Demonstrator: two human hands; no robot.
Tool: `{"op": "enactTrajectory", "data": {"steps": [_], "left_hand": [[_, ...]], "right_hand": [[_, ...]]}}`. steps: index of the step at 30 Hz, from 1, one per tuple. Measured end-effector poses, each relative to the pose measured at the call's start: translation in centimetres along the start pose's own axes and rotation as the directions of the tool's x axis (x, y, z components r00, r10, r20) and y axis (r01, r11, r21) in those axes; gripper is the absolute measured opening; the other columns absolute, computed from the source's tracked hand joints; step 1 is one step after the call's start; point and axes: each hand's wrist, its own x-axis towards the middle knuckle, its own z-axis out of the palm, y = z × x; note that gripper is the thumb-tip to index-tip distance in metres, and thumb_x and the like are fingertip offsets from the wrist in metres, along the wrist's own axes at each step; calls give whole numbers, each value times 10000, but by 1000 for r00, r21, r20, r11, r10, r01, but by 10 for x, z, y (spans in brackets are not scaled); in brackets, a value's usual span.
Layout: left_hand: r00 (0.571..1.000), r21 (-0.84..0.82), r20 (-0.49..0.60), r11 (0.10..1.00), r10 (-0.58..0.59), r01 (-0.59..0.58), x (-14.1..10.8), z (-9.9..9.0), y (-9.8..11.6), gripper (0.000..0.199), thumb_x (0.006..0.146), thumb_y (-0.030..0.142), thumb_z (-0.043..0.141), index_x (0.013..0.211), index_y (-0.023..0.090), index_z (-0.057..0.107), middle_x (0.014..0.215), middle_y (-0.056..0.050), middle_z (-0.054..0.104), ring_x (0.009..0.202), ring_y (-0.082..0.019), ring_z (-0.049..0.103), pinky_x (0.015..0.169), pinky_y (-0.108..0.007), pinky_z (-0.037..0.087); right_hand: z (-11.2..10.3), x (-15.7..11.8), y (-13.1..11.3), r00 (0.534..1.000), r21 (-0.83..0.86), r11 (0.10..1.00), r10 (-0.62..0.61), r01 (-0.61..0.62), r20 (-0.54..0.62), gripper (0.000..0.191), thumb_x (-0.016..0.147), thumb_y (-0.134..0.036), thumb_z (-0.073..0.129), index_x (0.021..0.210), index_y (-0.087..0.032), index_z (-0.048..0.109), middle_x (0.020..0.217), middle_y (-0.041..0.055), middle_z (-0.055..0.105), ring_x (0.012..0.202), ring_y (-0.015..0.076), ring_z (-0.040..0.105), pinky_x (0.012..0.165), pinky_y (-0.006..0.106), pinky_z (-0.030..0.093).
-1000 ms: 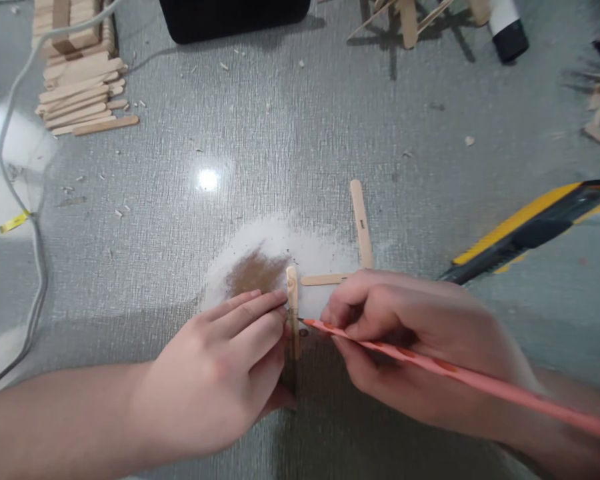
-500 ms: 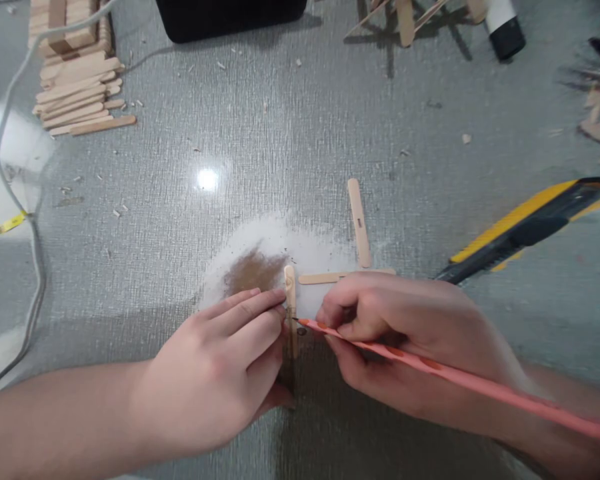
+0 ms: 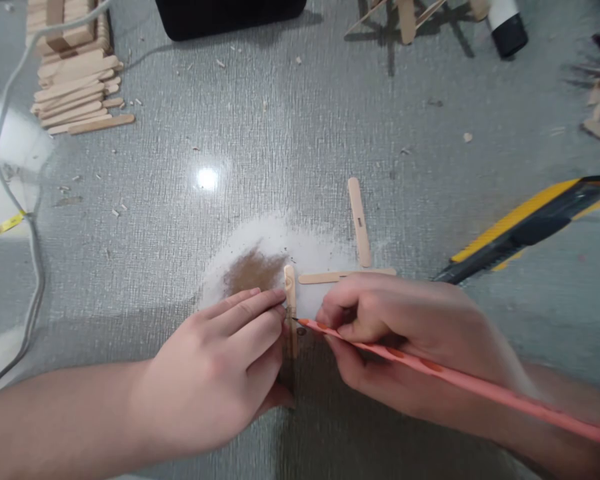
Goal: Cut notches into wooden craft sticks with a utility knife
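A pink pencil [image 3: 460, 379] with orange spots is pinched in my right hand [image 3: 395, 340]. Its tip touches the edge of a wooden craft stick [image 3: 290, 287], where faint dark lines show. My left hand [image 3: 220, 360] grips that stick from the left, fingers pressed together along its side; the thumb is mostly hidden. Another craft stick [image 3: 320, 277] lies crosswise by my right knuckles, partly covered by them. Beyond it, a third craft stick [image 3: 359, 227] with a small dark mark in its middle lies nearly upright in view.
A yellow and black utility knife [image 3: 525, 223] lies at the right. Stacked craft sticks [image 3: 77, 93] and a grey cable [image 3: 36, 253] are at the left. A black object [image 3: 230, 17] stands at the back. White and brown powder [image 3: 255, 270] and wood scraps dot the table [image 3: 155, 233].
Both hands, the pencil and the craft stick hold almost the same position. Only a very slight shift of the camera view shows.
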Motion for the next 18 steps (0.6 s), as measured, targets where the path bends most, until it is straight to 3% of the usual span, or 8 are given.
{"op": "enactTrajectory", "data": {"steps": [6,18], "left_hand": [[1000,-1,8,1000,7,-7,0,0,0,299,950,317,601,966,39,707,1049,-140,710,1218,-299,626,1084,-417,538],[1000,2,-27,1000,-1,1,0,3,1,315,911,350,669,1002,50,692,1081,-102,712,1221,-267,627,1121,-369,507]], "right_hand": [[3,0,0,998,-39,998,37,-38,-46,255,791,-58,594,679,-218,430,702,-43,635,584,59,564,529,178,440],[1,0,0,1000,21,1000,9,-9,-4,232,781,-63,579,695,-215,426,705,-49,635,581,49,554,531,165,438]]}}
